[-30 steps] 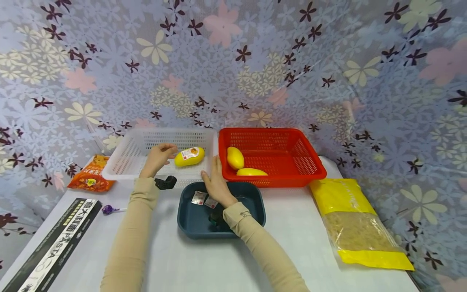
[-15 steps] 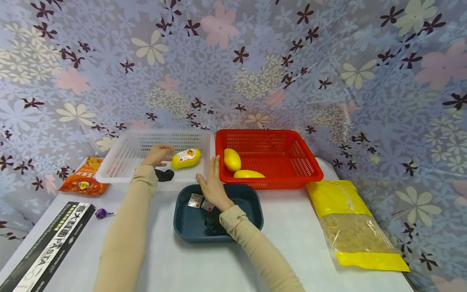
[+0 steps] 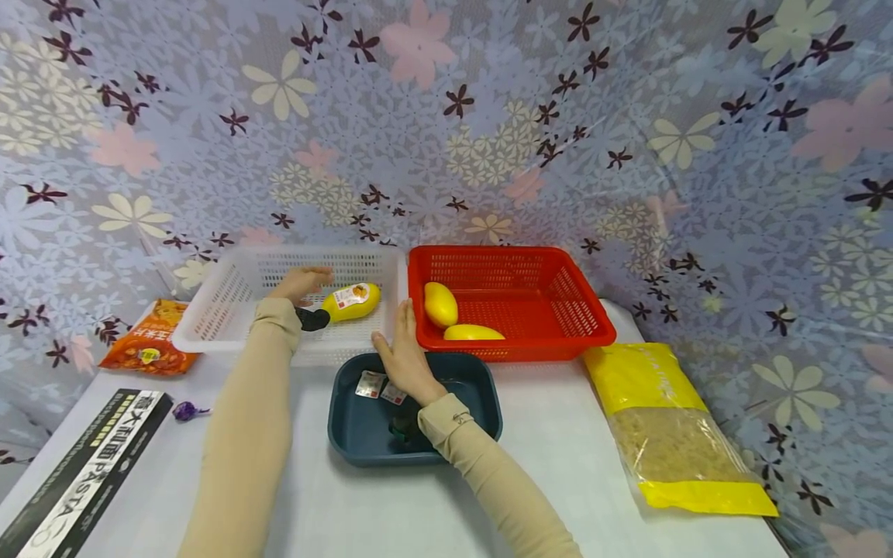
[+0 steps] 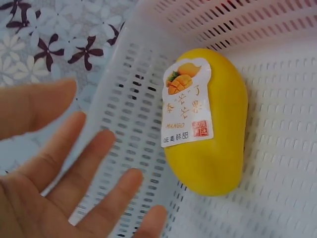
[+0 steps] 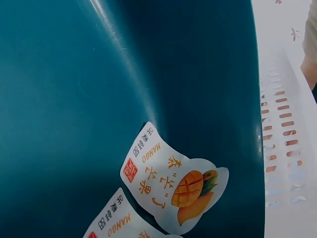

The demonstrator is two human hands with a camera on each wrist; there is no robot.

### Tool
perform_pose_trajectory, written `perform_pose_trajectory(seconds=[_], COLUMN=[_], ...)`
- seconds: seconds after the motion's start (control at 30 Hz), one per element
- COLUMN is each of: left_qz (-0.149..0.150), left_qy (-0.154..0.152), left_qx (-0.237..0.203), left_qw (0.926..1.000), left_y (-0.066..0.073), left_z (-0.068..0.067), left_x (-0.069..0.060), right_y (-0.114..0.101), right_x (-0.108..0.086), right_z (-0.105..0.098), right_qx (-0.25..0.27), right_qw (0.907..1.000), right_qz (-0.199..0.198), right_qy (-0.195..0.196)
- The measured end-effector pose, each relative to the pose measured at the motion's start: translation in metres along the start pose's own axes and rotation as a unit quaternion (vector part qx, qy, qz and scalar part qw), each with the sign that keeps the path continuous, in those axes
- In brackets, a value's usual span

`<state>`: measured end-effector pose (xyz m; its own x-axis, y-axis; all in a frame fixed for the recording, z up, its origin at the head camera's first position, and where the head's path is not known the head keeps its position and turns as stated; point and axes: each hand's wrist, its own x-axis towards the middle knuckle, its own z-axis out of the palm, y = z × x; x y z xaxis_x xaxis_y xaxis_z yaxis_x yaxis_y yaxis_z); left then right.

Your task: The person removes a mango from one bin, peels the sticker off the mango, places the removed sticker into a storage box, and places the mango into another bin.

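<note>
Two hands are showing in the head view. The left hand (image 3: 301, 284) is hovering over the one white basket (image 3: 356, 267), left of centre; in the left wrist view its fingers are spreading apart, so the grip is standing wide. One mango with a printed label (image 4: 220, 163) is lying in that basket, just beside the left hand and apart from its fingertips, right of centre in the left wrist view. The right hand (image 3: 405, 353) is reaching over the back rim of the one blue tray (image 3: 359, 426), at lower centre, its fingers extending straight and its thumb standing apart; whether its fingertips are touching a basket, I cannot tell. Two loose labels (image 3: 370, 384) are lying in the tray, one of them running off the bottom edge of the right wrist view. Two plain mangoes (image 3: 441, 304) are sitting in the one red basket (image 3: 544, 347), right of centre. One orange snack bag (image 3: 149, 341), one purple lollipop (image 3: 184, 411) and one pasta box (image 3: 87, 477) are occupying the left side; one yellow bag (image 3: 677, 434) is lying at lower right.
</note>
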<state>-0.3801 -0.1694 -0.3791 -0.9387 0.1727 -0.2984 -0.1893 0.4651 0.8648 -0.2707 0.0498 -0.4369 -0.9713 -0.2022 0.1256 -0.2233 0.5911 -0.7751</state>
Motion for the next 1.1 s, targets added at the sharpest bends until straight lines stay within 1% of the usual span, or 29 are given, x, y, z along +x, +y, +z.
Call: perform_pose_trajectory(seconds=[0.07, 0.13, 0.17, 0.3, 0.37, 0.43, 0.53, 0.6, 0.7, 0.8, 0.9, 0.97, 1.03, 1.1], left_qz=[0.008, 0.023, 0.025, 0.019, 0.003, -0.005, -0.014, -0.014, -0.011, -0.006, 0.001, 0.0, -0.009, -0.024], left_qy=[0.0, -0.002, -0.005, -0.036, -0.046, -0.054, -0.061, -0.072, -0.085, -0.087, -0.077, -0.065, -0.051, -0.036], left_qx=[0.002, 0.007, 0.005, -0.001, -0.001, 0.024, 0.058, 0.085, 0.097, 0.093, 0.117, 0.135, 0.141, 0.129], left_qw=[1.0, 0.9997, 0.9997, 0.9992, 0.9989, 0.9982, 0.9963, 0.9937, 0.9915, 0.9918, 0.9902, 0.9887, 0.9887, 0.9908], left_y=[-0.002, -0.005, -0.007, -0.014, -0.016, -0.016, -0.014, -0.013, -0.012, -0.011, -0.011, -0.013, -0.017, -0.021], left_z=[0.001, 0.002, 0.003, 0.008, 0.011, 0.014, 0.018, 0.02, 0.024, 0.027, 0.028, 0.029, 0.029, 0.03], left_x=[0.003, 0.006, 0.007, 0.017, 0.023, 0.027, 0.03, 0.031, 0.029, 0.026, 0.025, 0.028, 0.033, 0.04], right_y=[0.0, 0.001, 0.001, 0.001, 0.0, 0.0, 0.0, 0.0, 0.0, 0.0, -0.001, -0.002, -0.002, -0.003], right_x=[0.0, 0.0, 0.0, 0.0, 0.0, 0.0, -0.001, -0.001, -0.001, -0.001, -0.001, -0.001, -0.002, -0.002], right_z=[0.0, 0.0, 0.0, 0.0, 0.0, 0.0, -0.001, -0.001, -0.001, -0.002, -0.002, -0.002, -0.002, -0.001], right_qx=[0.004, 0.006, 0.007, 0.006, 0.004, 0.002, 0.0, -0.002, -0.007, -0.008, -0.005, -0.006, -0.006, -0.008], right_qw=[1.0, 1.0, 1.0, 0.9999, 1.0, 1.0, 1.0, 1.0, 0.9999, 0.9999, 1.0, 1.0, 1.0, 0.9999], right_qz=[0.001, 0.004, 0.005, 0.009, 0.007, 0.005, 0.004, 0.006, 0.006, 0.007, 0.008, 0.007, 0.006, 0.005], right_qy=[0.002, 0.001, 0.001, -0.003, -0.001, 0.001, 0.002, 0.0, -0.004, -0.006, -0.002, 0.0, 0.002, 0.003])
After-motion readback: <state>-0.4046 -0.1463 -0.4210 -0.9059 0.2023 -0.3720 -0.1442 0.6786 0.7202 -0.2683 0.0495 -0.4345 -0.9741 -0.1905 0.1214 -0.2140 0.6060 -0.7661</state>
